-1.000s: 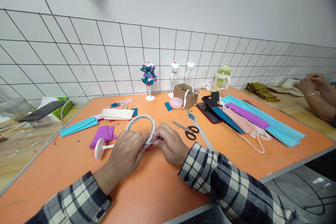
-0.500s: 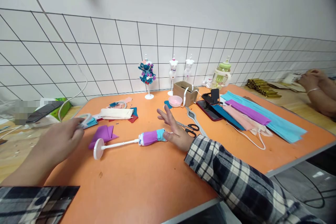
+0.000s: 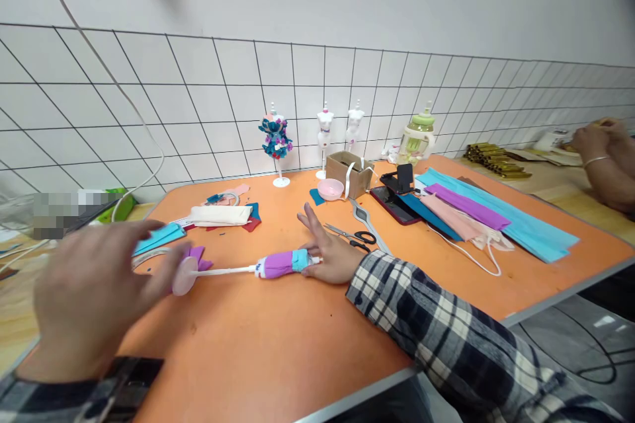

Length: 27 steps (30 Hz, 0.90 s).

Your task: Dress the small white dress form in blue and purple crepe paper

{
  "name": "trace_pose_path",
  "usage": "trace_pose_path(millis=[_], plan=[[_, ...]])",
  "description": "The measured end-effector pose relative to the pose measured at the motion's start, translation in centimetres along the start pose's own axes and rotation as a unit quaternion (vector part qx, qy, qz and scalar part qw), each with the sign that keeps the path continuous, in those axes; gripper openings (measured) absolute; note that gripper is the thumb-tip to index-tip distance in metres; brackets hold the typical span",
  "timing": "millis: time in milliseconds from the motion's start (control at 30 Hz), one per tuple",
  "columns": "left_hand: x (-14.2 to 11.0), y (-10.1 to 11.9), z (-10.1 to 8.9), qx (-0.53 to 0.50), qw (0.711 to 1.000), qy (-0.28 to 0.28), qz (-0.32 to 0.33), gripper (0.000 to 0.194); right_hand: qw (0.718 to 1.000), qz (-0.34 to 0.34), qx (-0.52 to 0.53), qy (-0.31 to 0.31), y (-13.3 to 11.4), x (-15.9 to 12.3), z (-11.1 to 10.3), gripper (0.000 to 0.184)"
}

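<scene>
A small white mannequin (image 3: 223, 271) on a stand lies sideways on the orange table (image 3: 258, 344), its torso wrapped in purple and light-blue cloth (image 3: 278, 264). My right hand (image 3: 333, 256) is at its neck end, thumb below and fingers above, closed around the neck with some fingers raised. Blurred by motion, my left hand (image 3: 106, 284) is beside the round base (image 3: 185, 275), thumb and fingers apart; its thumb overlaps the base's edge in view. Partly behind that hand are a pale ring (image 3: 149, 255), folded light-blue cloth (image 3: 161, 236) and purple cloth (image 3: 198, 255).
Scissors (image 3: 353, 236) lie past my right hand. Behind stand a decorated mannequin (image 3: 276, 139), two plain ones, a pink bowl (image 3: 330, 190), a cardboard box (image 3: 342, 172) and a bottle (image 3: 419, 135). Cloth strips (image 3: 466, 208) lie right. Another person's hands (image 3: 595, 145) are at far right.
My left hand has let go of the pale ring and moved right, towards the mannequin's base. My right hand has closed around the neck end. The view has shifted slightly.
</scene>
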<state>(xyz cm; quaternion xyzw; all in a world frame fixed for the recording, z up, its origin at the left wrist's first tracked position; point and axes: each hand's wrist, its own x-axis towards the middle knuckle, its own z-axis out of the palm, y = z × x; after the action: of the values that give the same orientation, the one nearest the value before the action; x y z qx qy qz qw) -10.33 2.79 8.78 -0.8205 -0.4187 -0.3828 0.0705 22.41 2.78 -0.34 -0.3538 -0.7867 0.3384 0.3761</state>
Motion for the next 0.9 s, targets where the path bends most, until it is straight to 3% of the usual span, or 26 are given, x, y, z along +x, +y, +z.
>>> trace_pose_path(millis=[100, 200, 267, 367, 500, 600, 700, 800, 900], plan=[[-1.3, 4.1, 2.5, 0.013, 0.999, -0.027, 0.031, 0.038, 0.994, 0.06, 0.086, -0.029, -0.9, -0.1, -0.1, 0.131], [-2.6, 6.2, 4.8, 0.047, 0.991, -0.084, 0.096, 0.051, 0.977, 0.099, 0.172, -0.077, -1.0, -0.2, -0.3, 0.129], [-3.2, 6.4, 5.8, 0.064, 0.984, -0.119, 0.119, 0.056, 0.962, 0.112, 0.228, -0.104, -0.9, -0.1, -0.4, 0.129], [-3.8, 5.8, 6.4, 0.062, 0.98, -0.162, 0.094, 0.048, 0.942, 0.128, 0.281, -0.129, -0.6, 0.0, -0.4, 0.131], [-4.1, 5.5, 6.7, 0.066, 0.971, -0.226, 0.027, 0.053, 0.961, 0.126, 0.213, -0.122, -0.4, 0.0, -0.4, 0.127], [-4.2, 5.6, 6.8, 0.066, 0.967, -0.245, -0.005, 0.057, 0.997, 0.044, 0.061, -0.016, -1.0, -0.3, -0.5, 0.113], [-4.1, 5.6, 6.8, 0.055, 0.96, -0.273, 0.0, 0.045, 0.986, -0.12, -0.095, 0.07, -2.3, -0.6, -0.5, 0.073], [-4.0, 5.7, 6.8, 0.021, 0.956, -0.292, 0.031, 0.035, 0.957, -0.217, -0.185, 0.05, -3.6, -0.8, -0.3, 0.035], [-4.1, 5.7, 6.9, -0.005, 0.958, -0.282, 0.049, 0.032, 0.94, -0.234, -0.246, 0.035, -4.1, -1.0, 0.1, 0.026]])
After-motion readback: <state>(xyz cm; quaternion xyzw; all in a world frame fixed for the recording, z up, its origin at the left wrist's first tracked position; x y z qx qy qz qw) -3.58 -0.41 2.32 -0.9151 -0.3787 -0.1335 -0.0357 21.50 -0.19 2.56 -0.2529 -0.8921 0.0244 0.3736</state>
